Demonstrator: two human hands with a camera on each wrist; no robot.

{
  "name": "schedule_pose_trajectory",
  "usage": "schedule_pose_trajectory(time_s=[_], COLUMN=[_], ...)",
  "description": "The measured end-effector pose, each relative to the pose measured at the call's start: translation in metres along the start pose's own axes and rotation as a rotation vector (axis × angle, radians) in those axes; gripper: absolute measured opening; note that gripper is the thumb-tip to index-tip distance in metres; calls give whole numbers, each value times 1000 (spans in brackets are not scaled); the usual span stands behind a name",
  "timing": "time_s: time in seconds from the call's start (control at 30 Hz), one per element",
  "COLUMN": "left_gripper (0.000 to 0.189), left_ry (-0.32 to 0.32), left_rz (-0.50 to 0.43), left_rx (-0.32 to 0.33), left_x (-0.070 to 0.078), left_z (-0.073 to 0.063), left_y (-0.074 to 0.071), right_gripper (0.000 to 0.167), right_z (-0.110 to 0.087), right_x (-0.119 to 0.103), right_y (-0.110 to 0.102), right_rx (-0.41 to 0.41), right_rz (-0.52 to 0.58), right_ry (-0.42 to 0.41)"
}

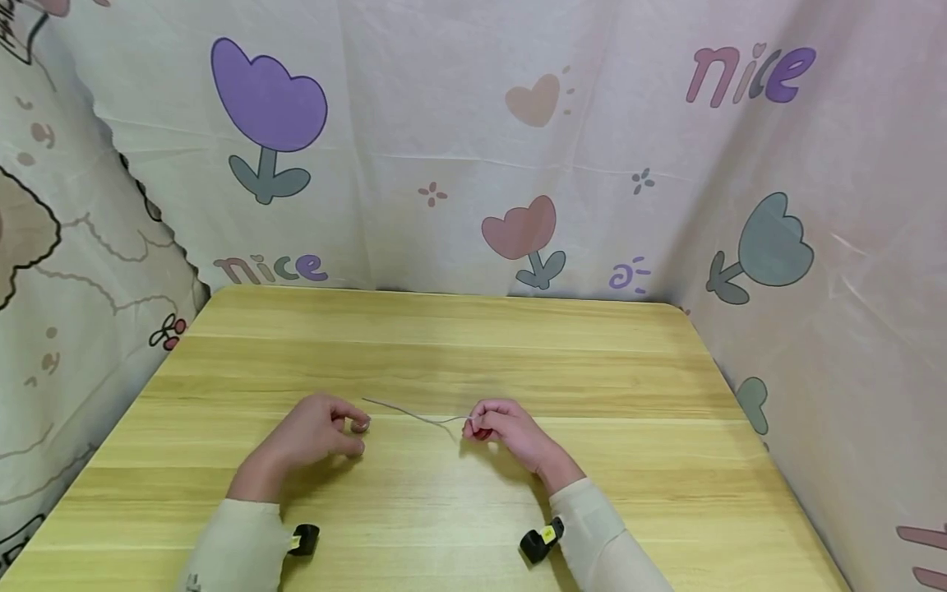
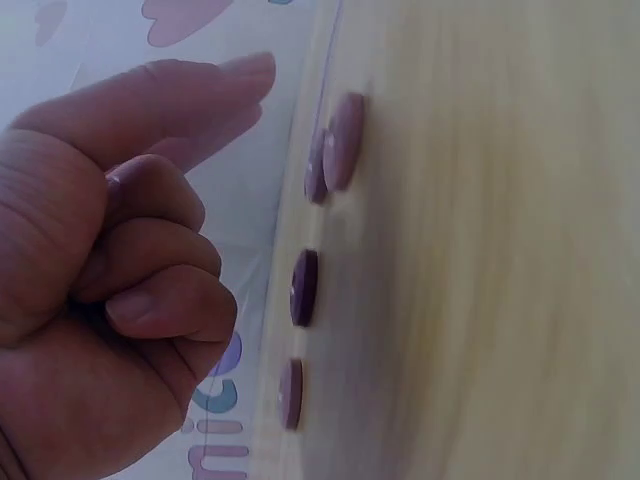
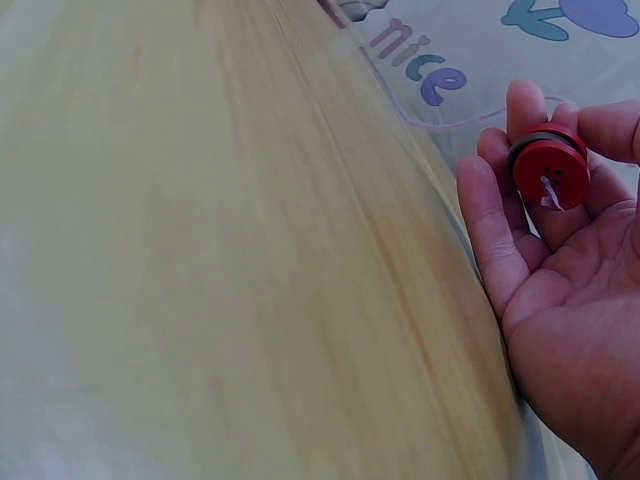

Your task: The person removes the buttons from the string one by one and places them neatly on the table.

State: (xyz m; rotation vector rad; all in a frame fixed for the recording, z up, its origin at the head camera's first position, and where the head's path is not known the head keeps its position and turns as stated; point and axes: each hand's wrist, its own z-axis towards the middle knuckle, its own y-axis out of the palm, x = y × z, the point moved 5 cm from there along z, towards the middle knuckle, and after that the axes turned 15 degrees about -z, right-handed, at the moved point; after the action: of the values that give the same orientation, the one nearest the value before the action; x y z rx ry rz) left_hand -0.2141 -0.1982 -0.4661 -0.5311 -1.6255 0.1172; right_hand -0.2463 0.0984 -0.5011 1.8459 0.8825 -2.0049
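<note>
My right hand (image 1: 510,429) pinches a small stack of red buttons (image 3: 552,174) between thumb and fingers. A darker button sits in the stack, and a knotted thread end pokes from the front red one. From these fingers a thin pale string (image 1: 414,415) runs leftward, its free end close to my left hand (image 1: 314,432). The left thumb and index finger reach out with a gap between them and hold nothing; the other fingers (image 2: 170,300) curl inward. Several reddish buttons (image 2: 304,288) show beyond that hand in the left wrist view, low against the table.
The light wooden table (image 1: 444,345) ends at a far edge against a printed cloth (image 1: 414,99), which also hangs at both sides. Black wrist cameras (image 1: 304,539) sit by the sleeves.
</note>
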Motion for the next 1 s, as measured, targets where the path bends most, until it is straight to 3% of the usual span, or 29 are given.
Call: schedule_pose_trajectory(time_s=[0.27,0.47,0.67,1.0], left_gripper=[39,37,34,32], left_ry=[-22,-35,59,109], left_rz=[-226,-172,-54,-28], left_rx=[-53,-16,-13,-62], left_x=[10,23,36,49], left_z=[14,25,34,48], left_y=[15,22,29,46], right_gripper=[23,22,22,23], right_z=[0,0,0,1], right_x=[1,2,2,4], right_y=[-1,-1,0,-1], right_rx=[-2,1,2,11], right_rz=[-9,-7,-3,3], right_ry=[-8,-9,11,11])
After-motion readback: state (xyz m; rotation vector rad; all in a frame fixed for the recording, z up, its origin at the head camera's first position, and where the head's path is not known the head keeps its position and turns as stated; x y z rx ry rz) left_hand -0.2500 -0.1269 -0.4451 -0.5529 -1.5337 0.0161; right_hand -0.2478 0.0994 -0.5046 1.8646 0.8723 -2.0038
